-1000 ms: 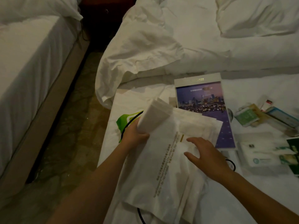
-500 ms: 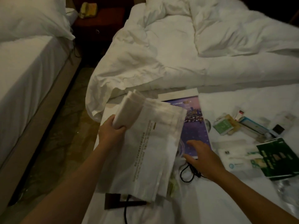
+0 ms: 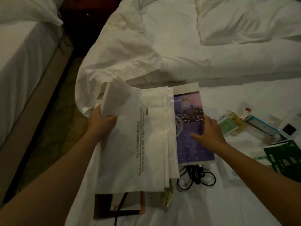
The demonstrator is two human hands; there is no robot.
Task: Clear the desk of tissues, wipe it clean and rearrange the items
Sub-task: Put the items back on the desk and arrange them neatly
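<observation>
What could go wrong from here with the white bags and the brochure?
1. The left hand grips only the folded white wad at a corner of the white bags; their loose layers could fan apart.
2. The right hand presses the purple brochure, whose near end lies over a coiled black cable; sliding it might snag the cable.

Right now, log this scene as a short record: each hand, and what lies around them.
left hand: grips folded white paper
right hand: fingers straight, on purple brochure
white printed bags: stacked, overlapping the brochure's left edge
black cable: coiled at the brochure's near end
green packets: far right
surface: white sheet
</observation>
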